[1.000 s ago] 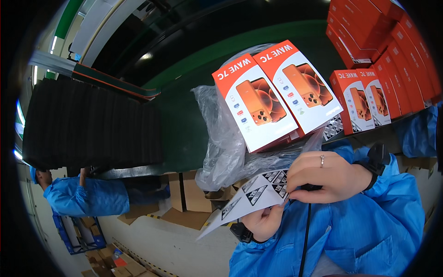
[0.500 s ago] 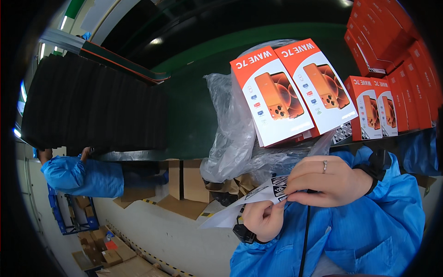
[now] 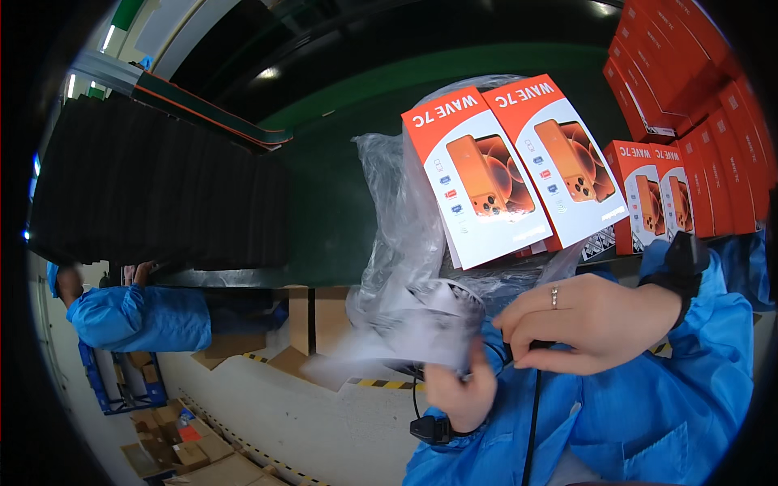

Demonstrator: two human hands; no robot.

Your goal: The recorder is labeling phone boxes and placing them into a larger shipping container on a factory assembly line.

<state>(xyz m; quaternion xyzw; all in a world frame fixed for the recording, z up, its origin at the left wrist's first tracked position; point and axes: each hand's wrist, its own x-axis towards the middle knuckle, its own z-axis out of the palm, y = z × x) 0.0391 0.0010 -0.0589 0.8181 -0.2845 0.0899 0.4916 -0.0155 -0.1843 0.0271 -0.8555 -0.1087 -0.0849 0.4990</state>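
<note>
My left hand (image 3: 460, 390), smeared by motion, grips a white sheet of black-and-white stickers (image 3: 421, 328) between thumb and fingers. The sheet is bent and too blurred to make out its print. Just right of it is my right hand (image 3: 579, 324), its fingers curled together and a ring on one of them. Whatever those fingertips may hold is hidden. Beyond my hands, two white-and-orange phone boxes (image 3: 478, 182) lie side by side, face up, on top of other boxes. Crumpled clear plastic (image 3: 387, 211) spreads beneath and beside them. Neither hand touches the boxes.
Stacks of orange phone boxes (image 3: 717, 170) rise at the right, with two smaller-looking upright boxes (image 3: 648, 198) in front. A row of black slabs (image 3: 162, 186) stands on the dark green bench (image 3: 328, 202) at left. Behind it is a person in blue (image 3: 138, 316). Cartons (image 3: 190, 445) sit on the floor.
My right hand has drawn away from the sticker sheet, slightly to the right. The sheet has swung up and left in my left hand. The view has shifted slightly.
</note>
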